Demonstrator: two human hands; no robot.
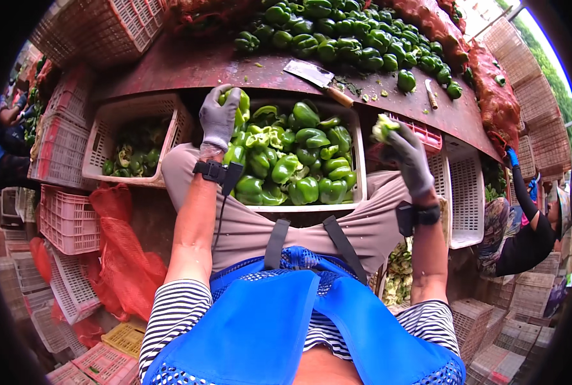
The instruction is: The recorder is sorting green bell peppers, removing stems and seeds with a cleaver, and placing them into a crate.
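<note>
My left hand [219, 120], in a grey glove, is closed around a green bell pepper [243, 110] over the left edge of a white crate [362, 160]. Inside that crate, between my knees, lie many green bell peppers [304, 190], some of them cut open. Out to the right, my right hand [410, 159], gloved too, grips a pale green-and-white pepper core [385, 128] above a red crate [426, 136]. On the dark red table ahead rests a cleaver [309, 73] with a wooden handle. Farther right on it lies a small curved knife [431, 94].
Whole bell peppers [350, 48] are heaped at the table's far side, beside red mesh sacks [491, 96]. A second crate [92, 168] with peppers stands left. Red netting [122, 250] and stacked crates [69, 217] lie farther left. Another person [523, 234] works at the right.
</note>
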